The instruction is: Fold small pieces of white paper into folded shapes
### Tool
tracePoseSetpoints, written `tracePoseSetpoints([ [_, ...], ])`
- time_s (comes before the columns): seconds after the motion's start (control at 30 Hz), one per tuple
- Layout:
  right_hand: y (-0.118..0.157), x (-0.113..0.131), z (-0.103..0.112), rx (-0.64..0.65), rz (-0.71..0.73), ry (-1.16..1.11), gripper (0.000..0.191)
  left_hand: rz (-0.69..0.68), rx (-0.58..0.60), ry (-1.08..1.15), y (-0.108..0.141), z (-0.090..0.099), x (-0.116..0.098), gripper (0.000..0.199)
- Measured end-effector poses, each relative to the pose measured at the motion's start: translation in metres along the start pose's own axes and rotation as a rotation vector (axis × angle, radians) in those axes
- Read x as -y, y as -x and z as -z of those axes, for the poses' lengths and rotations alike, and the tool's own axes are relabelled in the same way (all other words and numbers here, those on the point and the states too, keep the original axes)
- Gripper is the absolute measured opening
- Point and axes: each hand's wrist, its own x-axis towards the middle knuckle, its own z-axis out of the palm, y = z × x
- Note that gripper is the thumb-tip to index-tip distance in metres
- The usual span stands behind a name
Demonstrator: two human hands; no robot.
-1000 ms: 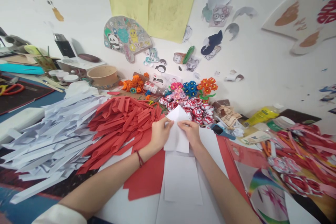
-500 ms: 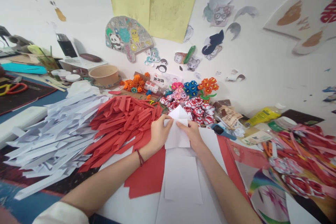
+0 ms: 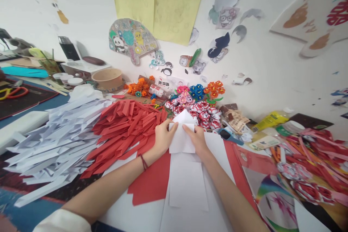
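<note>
Between my two hands is a white sheet of paper (image 3: 182,139), its far end folded to a point. My left hand (image 3: 164,136) pinches its left edge, thumb on top and fingers behind. On the opposite edge my right hand (image 3: 198,138) grips in the same way, the thumbs close together near the middle. Below the held paper, a small stack of white paper (image 3: 188,185) lies on larger white sheets (image 3: 217,192). Red paper (image 3: 149,185) lies beside it to the left.
Piles of folded white strips (image 3: 59,141) and red strips (image 3: 125,127) spread on the left. Red-and-white paper flowers (image 3: 203,116) sit just beyond my hands. Bottles (image 3: 272,120) and ribbons (image 3: 320,152) lie to the right; scissors (image 3: 16,92) rest far left.
Both hands keep the same pinch on the folded paper, with hardly any movement. The whole view has shifted very slightly.
</note>
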Motion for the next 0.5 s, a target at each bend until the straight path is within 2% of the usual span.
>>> tracePoseSetpoints([
  [0.5,-0.0027,-0.0041,0.0014,-0.047,-0.046,-0.122,0.032,-0.057,-0.016,-0.050,0.0030,-0.0006,-0.0036,0.030],
])
